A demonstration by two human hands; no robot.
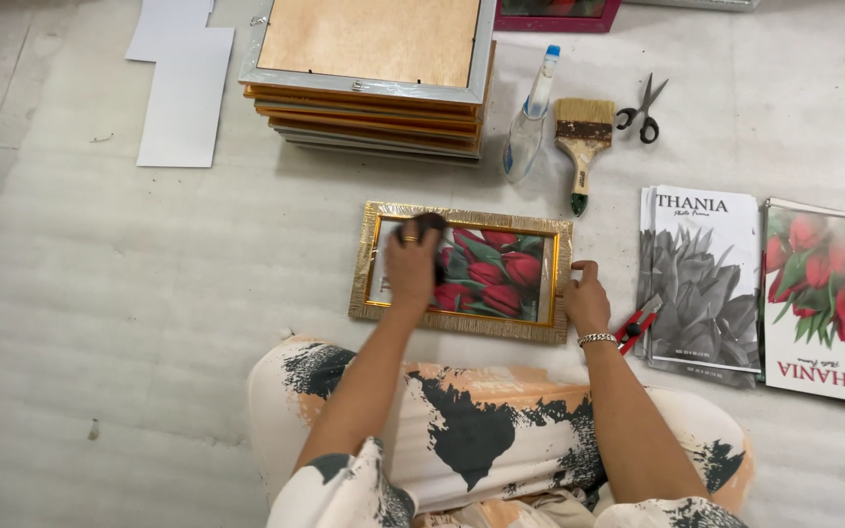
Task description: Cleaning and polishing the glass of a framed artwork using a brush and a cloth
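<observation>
Head view, centre: left hand (411, 264) presses a dark cloth (426, 226) on the gold picture frame (462, 324). Right hand (586, 298), fingers loosely curled and empty, steadies its right edge. Frame looks rigid and light, glass likely fragile; best held by its edges.

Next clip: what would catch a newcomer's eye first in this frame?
The gold picture frame with red tulips lies on the floor at centre. The left hand presses a dark cloth on its glass, and the right hand rests on the frame's right edge. Behind it stands a stack of frames, with a spray bottle, paintbrush and scissors to its right.
</observation>
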